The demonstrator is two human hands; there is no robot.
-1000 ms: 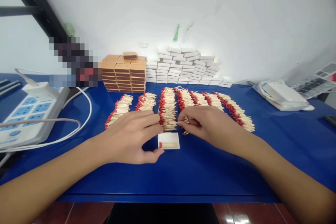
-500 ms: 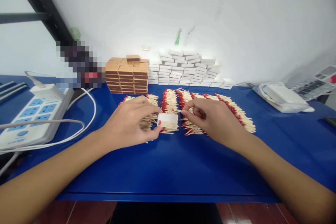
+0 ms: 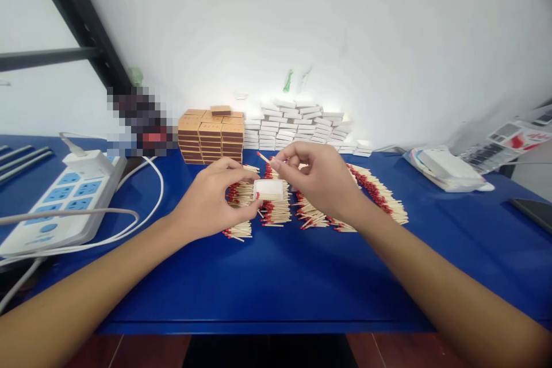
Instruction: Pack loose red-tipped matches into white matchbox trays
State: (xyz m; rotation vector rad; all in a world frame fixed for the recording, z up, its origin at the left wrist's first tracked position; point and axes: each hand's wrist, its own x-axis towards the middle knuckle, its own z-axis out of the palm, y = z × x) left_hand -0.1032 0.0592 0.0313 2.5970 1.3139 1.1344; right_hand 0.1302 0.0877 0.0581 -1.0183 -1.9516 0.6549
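Note:
A small white matchbox tray is held by its left end between the thumb and fingers of my left hand. Several red-tipped matches lie along the tray's near side. My right hand pinches one match above and behind the tray, its red head pointing left. Under and around both hands, loose matches lie in rows on the blue table. Part of the rows is hidden by my hands.
Brown matchboxes are stacked at the back, beside a pile of white trays against the wall. A power strip with looping white cables stands at left. White packets lie at right, near a dark flat object.
My right hand has moved left and up, and the match in its fingers now shows above the tray. My left hand still grips the tray. The whole view has shifted slightly.

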